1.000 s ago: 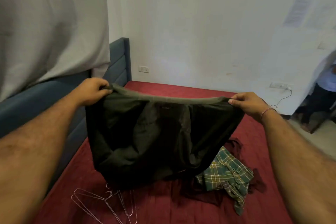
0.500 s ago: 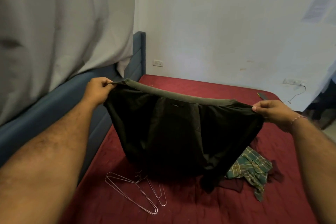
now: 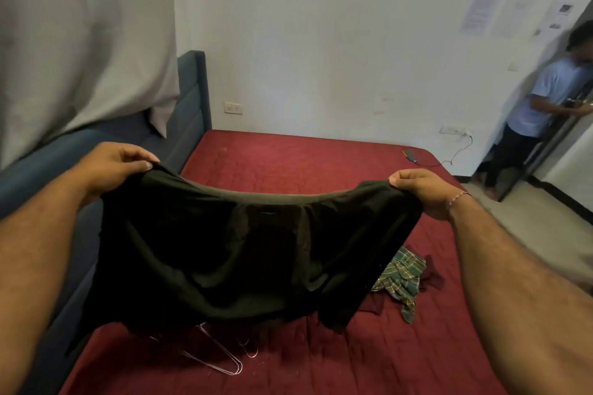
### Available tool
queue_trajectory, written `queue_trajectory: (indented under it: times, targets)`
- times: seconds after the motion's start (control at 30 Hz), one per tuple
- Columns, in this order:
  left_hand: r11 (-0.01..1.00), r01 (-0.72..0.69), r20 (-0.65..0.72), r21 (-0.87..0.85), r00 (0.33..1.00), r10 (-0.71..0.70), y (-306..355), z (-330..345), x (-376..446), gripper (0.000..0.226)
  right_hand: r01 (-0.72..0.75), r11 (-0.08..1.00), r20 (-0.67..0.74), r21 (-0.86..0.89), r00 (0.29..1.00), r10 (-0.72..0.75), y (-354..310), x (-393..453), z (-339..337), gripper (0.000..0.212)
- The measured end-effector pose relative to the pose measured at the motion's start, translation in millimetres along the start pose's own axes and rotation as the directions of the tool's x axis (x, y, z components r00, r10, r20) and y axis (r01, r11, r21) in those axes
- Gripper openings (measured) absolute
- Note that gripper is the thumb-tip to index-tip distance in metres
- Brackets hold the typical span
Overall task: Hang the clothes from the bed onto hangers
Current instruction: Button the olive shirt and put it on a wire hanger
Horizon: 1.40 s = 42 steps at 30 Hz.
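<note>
Compared with a second ago the dark olive garment [image 3: 256,253] is stretched wider and flatter, and its hem has come up off the bed [image 3: 321,163], so it hangs free over the red cover. I'd say that means it's shaken out and ready for a hanger, but nothing's threaded yet.

Left hand [image 3: 115,167] has fingers curled over the left end of the top band, thumb pinching the cloth. Right hand [image 3: 420,189] pinches the right end the same way.

The wire hangers [image 3: 221,359] lie on the near part of the bed, just under the dangling hem and partly hidden by it. A green plaid garment [image 3: 401,282] sits crumpled to the right, beside the hanging cloth.

Room-wise: blue headboard [image 3: 192,106] close on the left, plenty of bare cover far and right, and a charger cable [image 3: 426,165] near the far right edge. A person [image 3: 539,106] stands in the doorway, well apart.
</note>
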<state>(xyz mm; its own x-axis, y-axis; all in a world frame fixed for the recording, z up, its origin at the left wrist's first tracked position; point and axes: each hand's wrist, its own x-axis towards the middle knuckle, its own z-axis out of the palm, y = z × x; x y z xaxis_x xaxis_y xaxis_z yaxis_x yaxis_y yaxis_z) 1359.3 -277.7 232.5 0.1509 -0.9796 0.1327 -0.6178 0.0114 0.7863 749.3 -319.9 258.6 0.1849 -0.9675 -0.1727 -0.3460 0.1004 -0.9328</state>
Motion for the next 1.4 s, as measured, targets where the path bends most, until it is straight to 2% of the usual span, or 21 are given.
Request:
queue_trajectory:
  times: [0.1,0.2,0.23,0.3,0.33,0.43,0.5,0.53,0.6,0.67,0.73,0.8,0.83,0.87,0.93,1.0,1.07,1.17,1.27,1.4]
  targets:
    - [0.986,0.075,0.153,-0.149,0.987,-0.052,42.6,3.0,-17.4,0.016,-0.032,0.997,0.056,0.074,0.998,0.028,-4.0,-9.9,-15.0,0.023]
    - [0.951,0.078,0.22,-0.299,0.975,-0.011,94.0,8.6,-41.7,0.019,-0.07,0.995,0.267,0.066,0.962,0.05,-7.9,-24.4,-35.0,0.019]
    - [0.942,0.063,0.249,-0.331,0.968,0.023,109.9,7.7,-49.7,0.033,-0.057,0.997,0.339,0.061,0.94,0.033,-11.1,-28.2,-40.7,0.019]
    - [0.932,0.06,0.314,-0.357,0.948,0.059,138.4,8.5,-68.1,0.075,0.02,0.998,0.451,0.059,0.892,-0.045,-22.1,-42.3,-52.1,0.018]
    - [0.929,0.078,0.338,-0.361,0.94,0.052,151.3,9.5,-76.9,0.085,0.066,0.995,0.491,0.077,0.866,-0.095,-27.1,-48.4,-58.7,0.018]
    - [0.951,0.122,0.388,-0.286,0.922,-0.002,173.2,11.5,-87.7,0.085,0.141,0.97,0.507,0.196,0.832,-0.223,-35.5,-61.7,-77.0,0.02]
    - [0.967,0.159,0.409,-0.198,0.91,-0.066,186.1,21.6,-85.3,0.067,0.136,0.971,0.484,0.197,0.848,-0.217,-33.0,-59.6,-94.9,0.027]
    - [0.969,0.184,0.401,-0.165,0.91,-0.105,190.8,30.5,-79.2,0.049,0.116,0.982,0.452,0.146,0.876,-0.171,-29.1,-53.7,-102.1,0.025]
    - [0.985,0.17,0.244,-0.018,0.956,-0.16,192.4,57.6,-58.0,0.011,0.049,0.999,0.295,-0.015,0.955,-0.043,-17.5,-29.2,-112.2,0.021]
    - [0.976,0.162,0.016,0.145,0.986,-0.166,182.3,94.3,-26.6,0.025,-0.029,0.984,-0.006,-0.175,1.0,0.028,-5.6,2.3,-114.0,0.02]
    - [0.954,0.185,-0.221,0.237,0.966,-0.132,177.6,137.9,-9.9,0.023,-0.105,0.942,-0.312,-0.318,0.95,0.001,5.1,25.2,-104.8,0.029]
    - [0.969,0.191,-0.36,0.156,0.925,-0.124,169.3,184.0,-0.2,0.025,-0.167,0.879,-0.516,-0.446,0.851,-0.099,20.0,33.0,-87.5,0.028]
    - [0.981,0.175,-0.398,0.088,0.909,-0.127,161.2,208.6,1.8,0.024,-0.157,0.879,-0.571,-0.45,0.807,-0.148,33.3,35.0,-75.7,0.025]
    - [0.988,0.152,-0.421,0.04,0.899,-0.121,154.1,232.7,-0.1,0.023,-0.121,0.899,-0.607,-0.421,0.774,-0.18,49.4,35.7,-62.8,0.023]
    - [0.991,0.121,-0.412,-0.054,0.902,-0.132,127.2,286.7,-8.3,0.019,-0.06,0.93,-0.627,-0.362,0.754,-0.196,97.1,37.0,-29.7,0.019]
    - [0.981,0.108,-0.338,-0.163,0.928,-0.159,84.3,353.8,-30.2,0.018,-0.054,0.942,-0.564,-0.332,0.811,-0.152,168.3,39.6,14.0,0.013]
    - [0.953,0.123,-0.265,-0.278,0.943,-0.199,37.5,422.8,-61.7,0.022,-0.106,0.965,-0.472,-0.239,0.881,-0.02,252.2,43.0,62.3,0.019]
    - [0.889,0.197,-0.214,-0.414,0.928,-0.306,-60.2,540.0,-113.9,0.014,-0.177,0.98,-0.371,-0.094,0.919,0.13,411.5,52.2,138.9,0.024]
    - [0.835,0.247,-0.161,-0.492,0.917,-0.366,-153.7,637.9,-150.2,0.011,-0.082,0.995,-0.316,0.057,0.944,0.096,537.1,64.9,201.5,0.032]
    - [0.804,0.173,-0.145,-0.569,0.941,-0.305,-240.0,719.0,-178.9,0.01,0.09,0.944,-0.345,0.318,0.938,0.026,639.3,72.2,255.5,0.028]
